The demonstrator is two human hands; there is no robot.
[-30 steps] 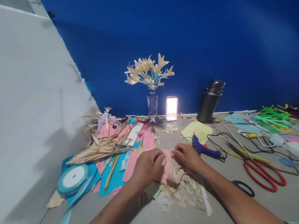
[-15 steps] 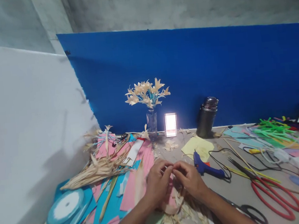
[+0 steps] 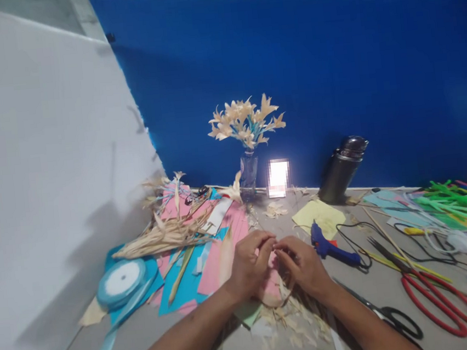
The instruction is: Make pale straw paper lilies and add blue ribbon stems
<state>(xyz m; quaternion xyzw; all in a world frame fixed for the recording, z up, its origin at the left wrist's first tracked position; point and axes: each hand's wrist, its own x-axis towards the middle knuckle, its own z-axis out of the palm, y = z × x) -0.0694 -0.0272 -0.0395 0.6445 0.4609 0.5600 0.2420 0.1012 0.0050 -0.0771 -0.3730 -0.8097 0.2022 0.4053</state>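
Observation:
My left hand [image 3: 253, 261] and my right hand [image 3: 302, 262] meet over the middle of the table, fingertips pinched close together. Whatever sits between the fingers is too small and too covered to make out. Under the hands lie pink paper [image 3: 271, 287] and a litter of pale dried husk scraps [image 3: 293, 323]. Just right of my right hand rests a blue glue gun [image 3: 334, 250]. Beyond the hands, a glass vase [image 3: 249, 170] holds several cream husk flowers [image 3: 245, 121] on light-blue stems.
To the left are a bundle of dried husks [image 3: 161, 237] and a light-blue ribbon spool [image 3: 124, 282]. Red-handled scissors [image 3: 439, 298], black-handled scissors [image 3: 396, 319] and cables lie right. A dark flask [image 3: 340, 173] stands behind, near green pipe cleaners [image 3: 451, 201]. A blue panel [image 3: 289, 70] closes the back.
The view has tipped downward and shifted a little, so the table things appear higher and mostly farther right. Both hands stay together in the same pinched pose.

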